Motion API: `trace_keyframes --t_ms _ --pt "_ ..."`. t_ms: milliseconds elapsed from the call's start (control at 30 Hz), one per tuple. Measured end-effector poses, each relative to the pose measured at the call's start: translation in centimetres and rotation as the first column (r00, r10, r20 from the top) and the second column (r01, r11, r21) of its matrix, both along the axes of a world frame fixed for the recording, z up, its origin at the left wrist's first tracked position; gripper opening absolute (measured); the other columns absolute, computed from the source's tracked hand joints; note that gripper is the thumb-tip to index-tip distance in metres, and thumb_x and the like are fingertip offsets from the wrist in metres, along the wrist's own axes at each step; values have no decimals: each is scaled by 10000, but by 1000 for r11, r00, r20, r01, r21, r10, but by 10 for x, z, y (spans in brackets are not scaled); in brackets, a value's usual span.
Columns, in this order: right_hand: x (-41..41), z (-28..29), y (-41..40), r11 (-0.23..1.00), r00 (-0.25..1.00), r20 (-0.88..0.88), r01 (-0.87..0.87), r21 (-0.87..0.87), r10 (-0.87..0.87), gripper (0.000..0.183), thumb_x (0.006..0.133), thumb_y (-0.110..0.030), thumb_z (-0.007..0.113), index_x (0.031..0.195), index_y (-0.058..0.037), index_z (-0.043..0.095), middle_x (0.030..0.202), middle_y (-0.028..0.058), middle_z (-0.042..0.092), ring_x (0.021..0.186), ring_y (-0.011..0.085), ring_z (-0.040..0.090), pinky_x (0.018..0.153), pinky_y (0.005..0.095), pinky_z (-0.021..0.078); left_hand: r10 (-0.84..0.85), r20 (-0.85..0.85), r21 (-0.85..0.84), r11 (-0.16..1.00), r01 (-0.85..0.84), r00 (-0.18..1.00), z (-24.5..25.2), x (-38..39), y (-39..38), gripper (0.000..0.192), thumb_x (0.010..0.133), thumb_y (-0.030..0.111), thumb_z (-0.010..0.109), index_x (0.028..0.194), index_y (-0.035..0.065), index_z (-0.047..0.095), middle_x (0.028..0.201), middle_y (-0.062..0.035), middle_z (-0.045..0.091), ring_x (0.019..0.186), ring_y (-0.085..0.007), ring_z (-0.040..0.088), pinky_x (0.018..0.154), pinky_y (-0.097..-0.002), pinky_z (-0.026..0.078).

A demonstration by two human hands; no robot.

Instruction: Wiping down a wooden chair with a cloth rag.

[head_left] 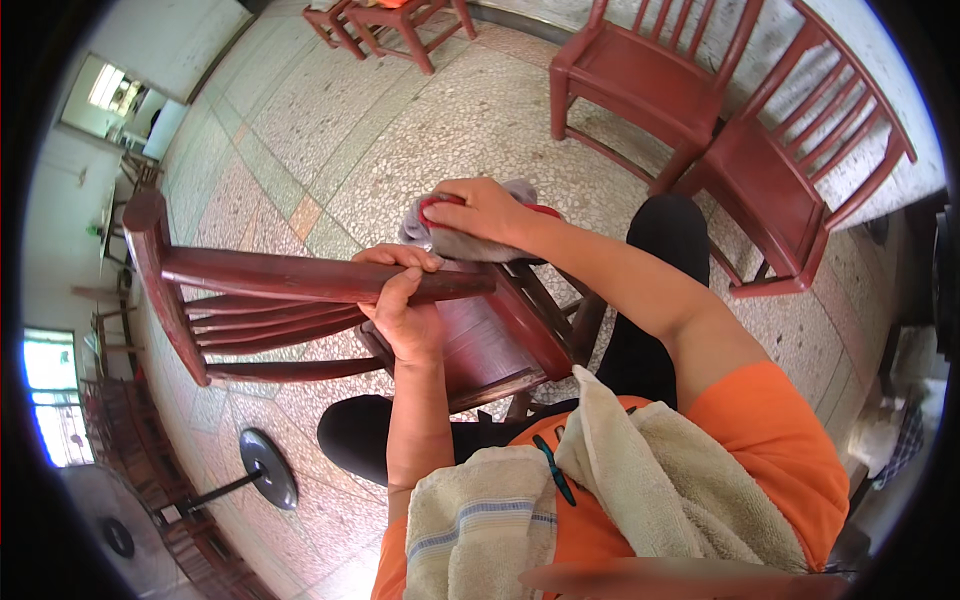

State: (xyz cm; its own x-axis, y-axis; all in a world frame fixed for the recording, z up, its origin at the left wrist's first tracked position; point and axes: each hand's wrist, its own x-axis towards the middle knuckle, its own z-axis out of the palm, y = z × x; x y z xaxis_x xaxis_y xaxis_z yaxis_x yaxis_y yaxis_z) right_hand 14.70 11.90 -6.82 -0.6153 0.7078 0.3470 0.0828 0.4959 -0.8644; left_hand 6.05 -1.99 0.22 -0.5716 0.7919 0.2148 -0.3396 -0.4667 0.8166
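A dark red wooden chair [300, 279] is tipped over in front of me, its slatted back reaching to the left and its seat [484, 345] between my knees. My left hand [409, 311] grips a side post of the chair back, close to the seat, with the thumb over the top. My right hand [480, 214] presses a bunched grey cloth with red trim [469, 244] at the far side of the seat. The cloth hides that part of the chair.
Two red wooden chairs [637, 75] stand against the wall at the upper right. Red stools [409, 30] stand at the top. A pedestal fan with a round black base [268, 469] is at the lower left. A beige towel [675, 480] hangs over my orange shirt.
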Motion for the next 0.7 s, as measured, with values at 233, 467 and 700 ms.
trace_keyframes --t_ms 233,467,700 --pt "39 -107 79 954 917 380 211 -214 -118 428 777 -441 618 975 -67 677 888 160 668 840 289 638 764 349 474 -44 -78 80 996 50 996 -7 9 -9 315 626 46 555 919 46 438 736 -125 483 649 -247 507 684 -376 453" --pt "70 -148 81 716 709 616 622 -316 -344 436 792 -384 535 1080 -73 638 1105 182 622 1038 338 589 893 390 455 -78 -77 53 995 83 994 -3 10 -19 317 628 51 560 923 56 444 732 -119 482 645 -248 506 689 -376 452" --pt "91 -135 72 740 556 743 661 -125 -371 408 833 -271 482 1113 18 548 1075 229 617 1050 359 584 895 418 455 22 99 -30 999 -19 995 -15 -22 -11 239 654 93 518 885 71 462 709 -101 487 620 -236 497 620 -364 443"
